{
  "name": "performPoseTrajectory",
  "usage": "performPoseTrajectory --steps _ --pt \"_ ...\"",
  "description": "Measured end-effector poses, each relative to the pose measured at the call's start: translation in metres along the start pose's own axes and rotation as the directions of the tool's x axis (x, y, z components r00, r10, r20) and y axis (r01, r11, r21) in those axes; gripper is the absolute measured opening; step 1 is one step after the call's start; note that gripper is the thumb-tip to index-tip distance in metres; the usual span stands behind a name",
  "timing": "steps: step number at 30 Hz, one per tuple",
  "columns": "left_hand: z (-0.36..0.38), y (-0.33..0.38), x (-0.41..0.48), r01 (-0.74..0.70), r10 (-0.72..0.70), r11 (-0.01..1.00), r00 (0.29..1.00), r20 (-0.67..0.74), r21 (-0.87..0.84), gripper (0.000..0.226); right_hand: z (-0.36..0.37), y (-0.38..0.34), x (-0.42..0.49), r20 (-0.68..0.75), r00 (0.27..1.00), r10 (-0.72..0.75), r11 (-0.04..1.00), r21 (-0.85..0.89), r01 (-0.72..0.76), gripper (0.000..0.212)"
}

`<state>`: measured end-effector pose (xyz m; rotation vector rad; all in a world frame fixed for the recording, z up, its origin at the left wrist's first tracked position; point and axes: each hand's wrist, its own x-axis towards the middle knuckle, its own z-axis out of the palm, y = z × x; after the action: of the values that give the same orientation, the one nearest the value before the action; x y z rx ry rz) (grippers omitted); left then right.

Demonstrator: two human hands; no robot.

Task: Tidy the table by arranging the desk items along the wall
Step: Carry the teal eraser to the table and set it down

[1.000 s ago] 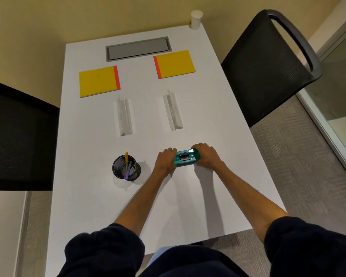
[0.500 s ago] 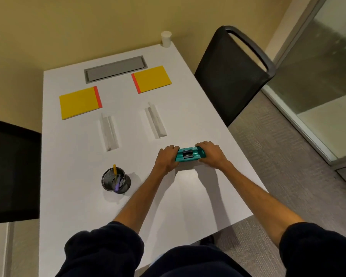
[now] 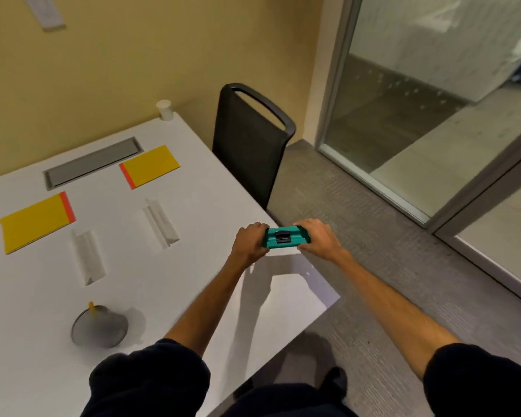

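I have the small teal tray (image 3: 285, 237) gripped at both ends, my left hand (image 3: 251, 243) curled around its near-left end and my right hand (image 3: 316, 238) clamped on the other, with some dark clips sitting in its middle well. It is lifted clear of the white table (image 3: 193, 236) and hangs about over the right edge, near the black chair (image 3: 250, 145); how high it is above the surface I cannot tell. So the step in hand, as I judge it, is carrying this tray to its place by the wall (image 3: 118, 70). The far end of the table already holds two yellow notepads (image 3: 151, 165) either side of the grey cable hatch (image 3: 92, 162), with two white folded name cards (image 3: 160, 224) below them and a white cup (image 3: 164, 109) in the corner. The pen holder (image 3: 100, 326) stands near me, blurred. Next I need to swing the tray forward and left, keep it level so the clips do not slide out, and set it down in a bare spot close to the wall, square with the other things.
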<state>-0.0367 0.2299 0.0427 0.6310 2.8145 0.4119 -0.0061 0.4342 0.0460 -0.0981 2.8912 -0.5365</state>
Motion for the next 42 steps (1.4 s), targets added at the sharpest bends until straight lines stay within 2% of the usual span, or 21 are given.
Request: performPoseTrajectory --steps 10,16,23,29,38,42 --pt "0.018 0.156 0.078 -0.115 0.119 0.992 0.989 -0.083 0.055 0.047 -0.085 0.157 -0.032 -0.081 0.996 0.034 0.999 -0.016 -0.036 0.064" --pt "0.036 0.223 0.118 -0.202 0.212 0.973 0.973 -0.092 0.107 0.048 -0.107 0.228 -0.049 -0.145 0.983 0.115 0.993 0.043 -0.11 0.066" --pt "0.038 0.272 0.183 -0.218 0.225 0.971 0.972 -0.062 0.099 0.069 -0.133 0.291 -0.028 -0.166 0.97 0.178 0.983 0.071 -0.169 0.059" --pt "0.038 0.287 0.263 -0.198 0.204 0.974 0.978 -0.051 0.107 0.053 -0.159 0.342 0.037 -0.154 0.976 0.157 0.987 0.003 -0.159 0.057" --pt "0.005 0.281 0.421 -0.099 0.107 0.991 0.99 -0.094 0.085 0.054 -0.228 0.398 0.191 -0.124 0.991 0.053 0.996 -0.069 -0.062 0.057" --pt "-0.022 0.27 0.476 -0.061 0.07 0.996 0.988 -0.138 0.069 0.053 -0.256 0.406 0.255 -0.139 0.99 0.006 0.999 -0.043 -0.012 0.057"
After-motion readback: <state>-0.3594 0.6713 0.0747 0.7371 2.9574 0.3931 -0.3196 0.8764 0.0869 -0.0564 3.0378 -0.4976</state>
